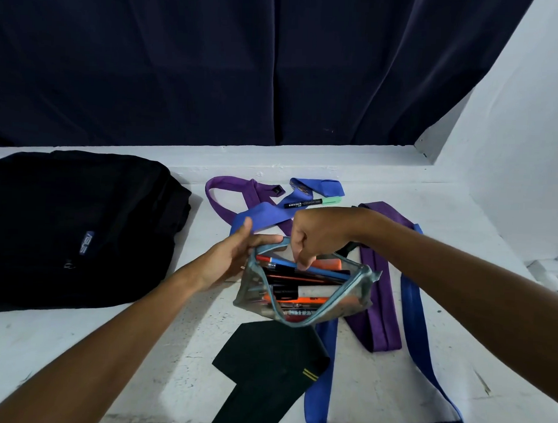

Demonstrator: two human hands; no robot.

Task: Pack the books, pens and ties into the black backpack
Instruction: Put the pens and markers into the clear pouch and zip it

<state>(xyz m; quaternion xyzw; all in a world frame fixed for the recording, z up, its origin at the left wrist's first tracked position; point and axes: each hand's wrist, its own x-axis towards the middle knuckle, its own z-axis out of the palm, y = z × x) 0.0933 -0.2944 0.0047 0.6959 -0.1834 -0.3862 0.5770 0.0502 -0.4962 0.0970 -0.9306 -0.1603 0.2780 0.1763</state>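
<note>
Here we hold a clear pencil pouch (303,291) open above the white table (77,346): our left hand (238,251) pinches its far left rim between thumb and fingers, while our right hand (315,234) curls over the mouth, fingertips pressed together on a blue pen (320,269) that lies across the opening, its long axis running left to right. The right hand sits directly over that pen, so it seems the one to seat it deeper.

One marker (313,202) with a green cap lies loose beyond our hands, its long axis also left to right, nearer the right hand. Inside the pouch we count several pens and markers, too overlapped for an exact number.

We count four ties: two purple, one looped at the back (227,197) and one on the right (385,310), one blue (419,327) trailing toward us, and one black (266,369) in front.

One black backpack (74,229) lies flat at the left, well apart from the pouch; we cannot tell whether it is unzipped. No books are in view.
</note>
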